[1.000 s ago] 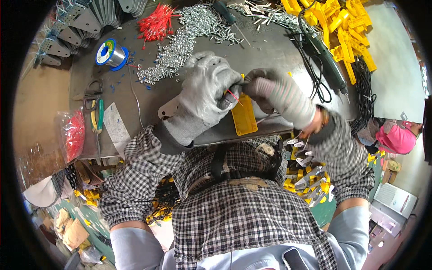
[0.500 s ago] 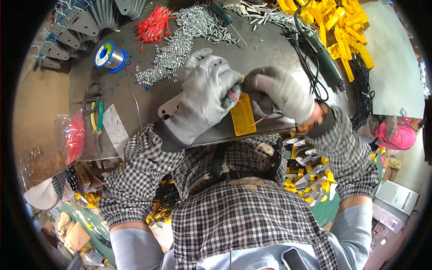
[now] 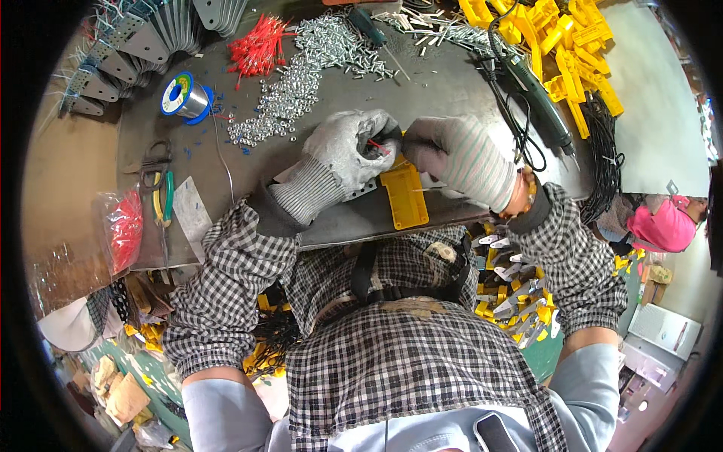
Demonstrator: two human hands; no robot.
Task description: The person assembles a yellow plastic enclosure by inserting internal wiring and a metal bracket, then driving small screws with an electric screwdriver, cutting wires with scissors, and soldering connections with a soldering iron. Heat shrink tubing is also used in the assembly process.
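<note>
In the middle of the bench my left hand (image 3: 350,151), in a grey glove, is closed with a thin red wire (image 3: 379,146) between its fingers. Close beside it, fingertips nearly meeting, my right hand (image 3: 463,154) in a pale striped glove is pinched shut; its fingers hide what they hold. Just below both hands lies an open yellow plastic housing (image 3: 407,200), its upper end partly behind my right fingers. A thin pale wire (image 3: 434,189) runs from the housing toward the right hand. Part of a metal plate with holes (image 3: 363,190) shows under my left wrist.
Farther off lie red leads (image 3: 257,47), loose nuts (image 3: 263,113), screws (image 3: 339,45) and a screwdriver (image 3: 369,29). A solder spool (image 3: 184,98) and pliers (image 3: 164,200) are left. Right stand an electric screwdriver (image 3: 538,98), yellow parts (image 3: 576,45) and black cables (image 3: 600,151).
My left hand has turned and come slightly lower, its fingers now curled in a ring around the red wire. The right hand has shifted a little and stays close to it. The yellow housing has tilted slightly.
</note>
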